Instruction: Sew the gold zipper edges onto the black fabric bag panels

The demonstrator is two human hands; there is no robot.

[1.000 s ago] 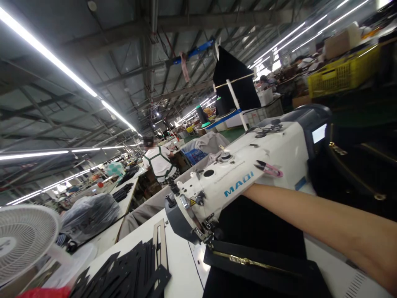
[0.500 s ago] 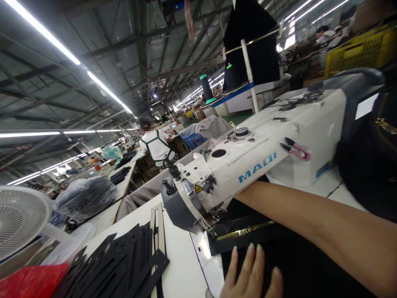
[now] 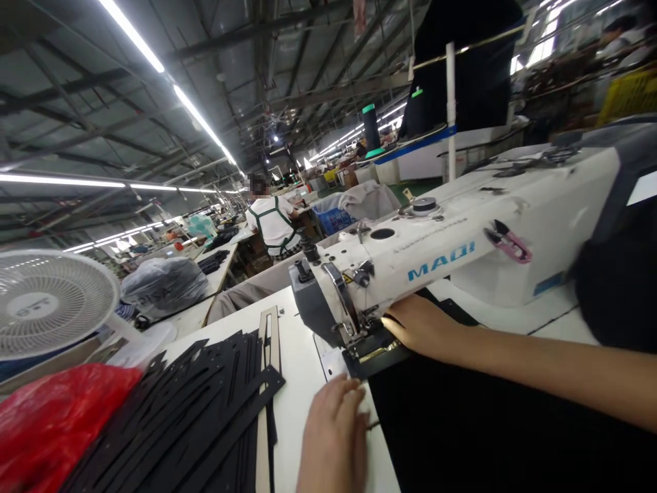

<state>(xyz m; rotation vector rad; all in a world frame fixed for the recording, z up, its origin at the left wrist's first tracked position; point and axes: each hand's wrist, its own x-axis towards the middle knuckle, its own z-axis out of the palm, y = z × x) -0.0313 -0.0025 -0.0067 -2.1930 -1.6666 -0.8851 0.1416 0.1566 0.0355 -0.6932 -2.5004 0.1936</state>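
Sewing machine (image 3: 513,236): one, white, three o'clock from view centre.
Zipper (image 3: 380,352): one, gold metal, five o'clock, on black fabric (image 3: 462,428).
Right hand (image 3: 423,325): four o'clock, palm down beside zipper; fingers' grip unclear.
Left hand (image 3: 336,418): six o'clock, fingers bent; cannot tell whether gripping.

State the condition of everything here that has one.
Left hand: fingers slightly bent
Right hand: beside the zipper
Zipper: partly hidden, open or shut unclear
Cloth: laid out
Strips: heaped loosely
Snips: blades look apart
Screen: lit
Lights: on
Grey bag: bulging
Red bag: crumpled
Fan: standing, spinning unclear
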